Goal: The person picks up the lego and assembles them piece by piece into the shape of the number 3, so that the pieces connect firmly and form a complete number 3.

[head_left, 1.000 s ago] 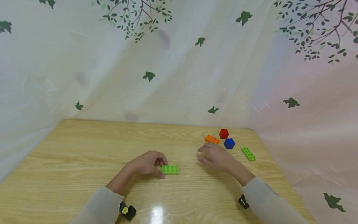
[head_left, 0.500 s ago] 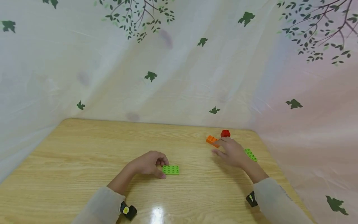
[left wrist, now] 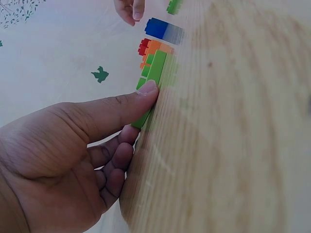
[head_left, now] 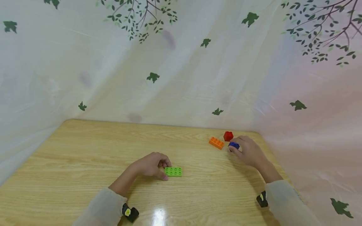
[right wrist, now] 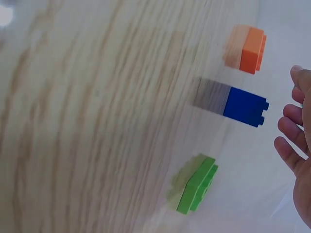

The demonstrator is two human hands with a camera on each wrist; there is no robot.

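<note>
With thumb and fingers, my left hand (head_left: 151, 164) pinches the left end of a lime-green 2x4 toy building brick (head_left: 173, 171) on the table. In the left wrist view the thumb presses the side of that brick (left wrist: 156, 68). My right hand (head_left: 250, 152) overlaps a blue building brick (head_left: 233, 144) in the head view. The right wrist view shows a gap between its loosely curled fingers (right wrist: 291, 131) and the blue brick (right wrist: 245, 107), which stands on the table. A second green brick (right wrist: 197, 187) is hidden behind the right hand in the head view.
An orange brick (head_left: 216, 143) lies left of the blue one, and a red brick (head_left: 228, 136) sits behind it. The wooden table (head_left: 113, 138) ends at a pale curtain (head_left: 181, 78) with leaf prints along the back and right.
My right hand has moved right, from near the orange brick across the blue one, uncovering the blue brick and hiding the far green one. The left hand keeps its hold on the green brick.
</note>
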